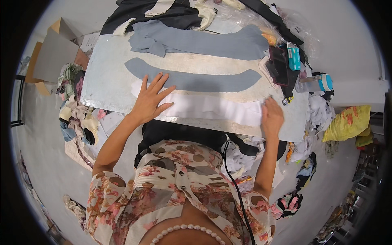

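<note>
A curved grey-blue collar-shaped fabric piece [204, 81] lies flat on the table. Just nearer to me is a long white strip of fabric or interlining [212, 110], partly under the grey-blue piece's lower edge. My left hand [154, 98] rests flat with fingers spread, its fingertips on the left part of the grey-blue piece and its thumb over the white strip. At the strip's right end is my right hand [272, 116], fingers close together and blurred, so I cannot see whether they grip the edge. Farther back lies a stack of similar grey-blue pieces [204, 44].
Right of the fabric are a dark phone [279, 65], a small teal box [293, 56] and a clear bottle with a blue cap [314, 83]. Black cloth [122, 18] covers the far left. Fabric scraps [79, 120] and a yellow bag [347, 123] flank the table.
</note>
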{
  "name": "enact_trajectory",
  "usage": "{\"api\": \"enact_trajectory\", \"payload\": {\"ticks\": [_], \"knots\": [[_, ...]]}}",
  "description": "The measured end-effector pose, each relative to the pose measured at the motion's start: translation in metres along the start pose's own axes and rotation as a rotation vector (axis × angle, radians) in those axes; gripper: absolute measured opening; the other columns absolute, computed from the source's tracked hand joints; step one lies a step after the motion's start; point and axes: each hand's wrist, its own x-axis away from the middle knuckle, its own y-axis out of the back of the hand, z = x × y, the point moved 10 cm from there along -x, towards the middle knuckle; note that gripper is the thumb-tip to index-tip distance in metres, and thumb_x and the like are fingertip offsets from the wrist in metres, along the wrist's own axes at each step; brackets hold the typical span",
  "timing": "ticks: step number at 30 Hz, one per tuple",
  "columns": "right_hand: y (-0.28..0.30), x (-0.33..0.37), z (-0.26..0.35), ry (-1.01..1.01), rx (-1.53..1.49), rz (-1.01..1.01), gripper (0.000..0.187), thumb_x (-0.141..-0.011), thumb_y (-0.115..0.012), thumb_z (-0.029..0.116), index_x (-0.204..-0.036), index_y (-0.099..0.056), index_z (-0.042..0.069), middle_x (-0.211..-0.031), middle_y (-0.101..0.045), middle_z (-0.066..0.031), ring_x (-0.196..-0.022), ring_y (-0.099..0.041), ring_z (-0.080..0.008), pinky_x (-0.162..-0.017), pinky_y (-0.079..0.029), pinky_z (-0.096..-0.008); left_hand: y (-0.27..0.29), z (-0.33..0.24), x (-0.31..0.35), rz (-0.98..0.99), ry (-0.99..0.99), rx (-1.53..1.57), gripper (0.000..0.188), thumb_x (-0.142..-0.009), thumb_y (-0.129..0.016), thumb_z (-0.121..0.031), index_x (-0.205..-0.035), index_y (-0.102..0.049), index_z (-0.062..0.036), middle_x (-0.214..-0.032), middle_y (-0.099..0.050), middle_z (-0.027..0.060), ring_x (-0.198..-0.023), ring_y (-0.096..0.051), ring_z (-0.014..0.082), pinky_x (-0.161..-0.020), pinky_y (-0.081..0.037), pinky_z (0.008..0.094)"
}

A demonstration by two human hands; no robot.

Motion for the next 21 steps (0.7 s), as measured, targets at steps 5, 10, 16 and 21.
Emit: {"api": "enact_trajectory", "payload": {"ticks": [5,10,16,21], "knots": [[0.011,0.001,-0.042,-0.172,0.152,-0.050,0.035,-0.094,-0.055,0.027,-0.119,-0.062,0.004,-0.126,-0.060,-0.0169,-0.120,-0.055,-0.0360,-0.101,-0.041,-0.0428,0.000,0.001,0.003,-0.016,0.014,0.017,0.054,-0.094,-0.053,-0.045,-0.139,-0.050,-0.0174,-0.156,-0.027,0.0154,-0.145,-0.022,0.0348,-0.115,-0.009,0.0594],[-0.006,-0.031,0.088,0.226,-0.258,0.036,0.049,-0.093,-0.054,0.031,-0.138,-0.049,0.010,-0.147,-0.040,-0.0178,-0.137,-0.036,-0.0365,-0.112,-0.027,-0.0487,0.008,0.007,0.012,-0.050,0.064,-0.024,0.059,-0.092,-0.055,-0.047,-0.141,-0.047,-0.0165,-0.156,-0.024,0.0173,-0.145,-0.020,0.0372,-0.114,-0.008,0.0613],[-0.061,-0.019,0.101,0.240,-0.026,0.258,0.059,-0.090,-0.056,0.034,-0.144,-0.042,0.014,-0.155,-0.028,-0.0162,-0.143,-0.021,-0.0390,-0.116,-0.013,-0.0550,-0.003,0.012,0.027,-0.015,0.075,-0.051,0.061,-0.091,-0.054,-0.052,-0.140,-0.049,-0.0174,-0.155,-0.026,0.0181,-0.145,-0.018,0.0376,-0.113,-0.008,0.0645],[-0.057,-0.013,0.085,0.242,-0.013,0.224,0.056,-0.092,-0.052,0.034,-0.144,-0.043,0.014,-0.155,-0.027,-0.0159,-0.143,-0.021,-0.0388,-0.116,-0.013,-0.0545,-0.007,0.000,0.026,-0.022,0.090,-0.021,0.061,-0.090,-0.055,-0.053,-0.140,-0.049,-0.0194,-0.155,-0.026,0.0176,-0.146,-0.017,0.0372,-0.113,-0.009,0.0644]]}}
